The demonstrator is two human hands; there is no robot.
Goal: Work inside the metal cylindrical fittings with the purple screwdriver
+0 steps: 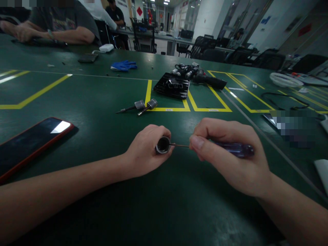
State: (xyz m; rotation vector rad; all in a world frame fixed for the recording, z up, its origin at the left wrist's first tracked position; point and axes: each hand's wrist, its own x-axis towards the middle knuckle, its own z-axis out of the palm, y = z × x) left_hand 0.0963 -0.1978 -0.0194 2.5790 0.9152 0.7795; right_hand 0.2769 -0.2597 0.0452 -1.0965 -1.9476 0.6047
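Observation:
My left hand (148,150) is closed around a dark hollow cylinder (163,145), its round open end facing me. In my right hand (230,153) is a screwdriver (237,149) with a translucent purple handle. Its thin shaft points left, and the tip meets the right side of the cylinder's rim near my left fingers; whether it sits in a screw I cannot tell. Beyond my left hand, two small metal pieces with grey cylindrical heads and thin shafts (139,105) lie on the green table (102,205).
A phone in a red case (33,140) lies at left. Farther back are a blue glove (124,65), a shiny black packet (173,86) and a heap of cabled metal parts (188,70). Yellow tape marks (212,110) cross the table. A person (61,24) sits opposite at left.

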